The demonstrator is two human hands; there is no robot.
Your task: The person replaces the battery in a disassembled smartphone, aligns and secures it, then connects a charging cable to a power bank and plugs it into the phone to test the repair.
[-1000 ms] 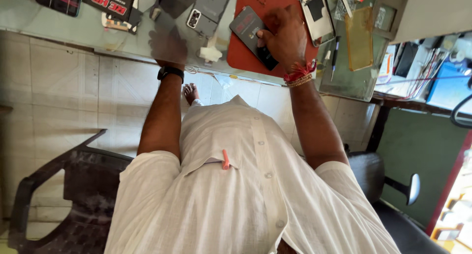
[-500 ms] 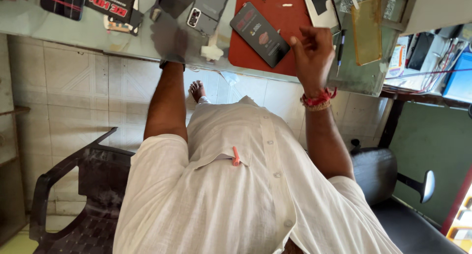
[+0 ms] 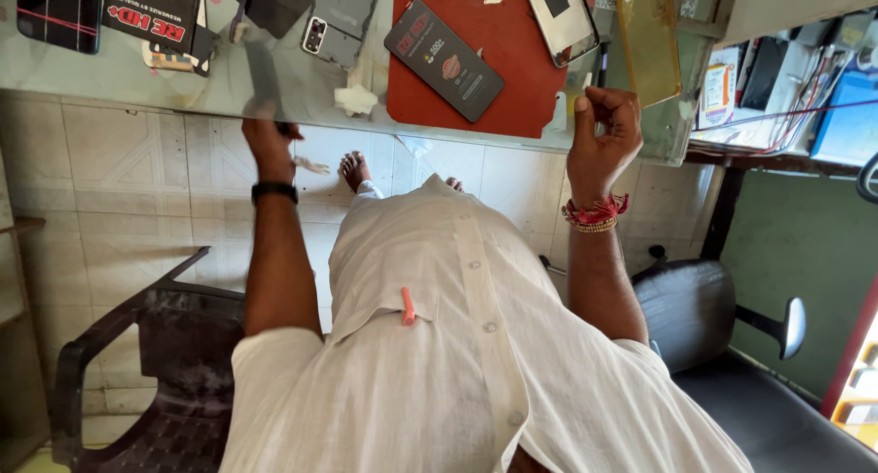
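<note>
My left hand (image 3: 268,144), with a black watch on the wrist, is at the near edge of the glass counter (image 3: 110,84). It pinches a thin translucent sheet (image 3: 263,80) that stands up over the glass. My right hand (image 3: 604,130), with red thread bands on the wrist, hovers at the counter edge with its fingers curled in and nothing visible in them. Just left of it a red mat (image 3: 521,80) carries a dark phone (image 3: 444,61) lying face up at an angle. A grey phone back cover (image 3: 343,20) lies above my left hand.
An opened phone body (image 3: 560,16) and a yellow translucent sheet (image 3: 647,43) lie at the counter's right end. Black packets (image 3: 151,11) and a dark phone (image 3: 55,11) sit at the left. A black plastic chair (image 3: 137,363) stands lower left, a padded chair (image 3: 732,345) lower right.
My right hand left the dark phone on the red mat and drew back to the counter edge. My left hand also pulled back from the grey cover, now holding a thin sheet.
</note>
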